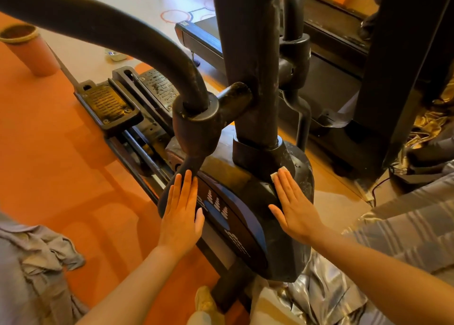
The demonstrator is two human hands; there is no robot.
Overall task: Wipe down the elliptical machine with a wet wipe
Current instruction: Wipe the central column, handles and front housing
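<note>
Orange floor [54, 152], terracotta pot [32, 52]

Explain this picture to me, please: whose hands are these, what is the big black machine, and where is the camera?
The camera sits on a person's head, looking down at their own two hands. The black machine is an elliptical trainer: you see its rounded housing, upright post and foot pedals. The right hand lies flat on the housing, pressing a small white wet wipe that peeks out past the fingertips. The left hand rests flat on the housing's other side and holds nothing. The floor is orange; a tall pinkish cup stands at the left.
</note>
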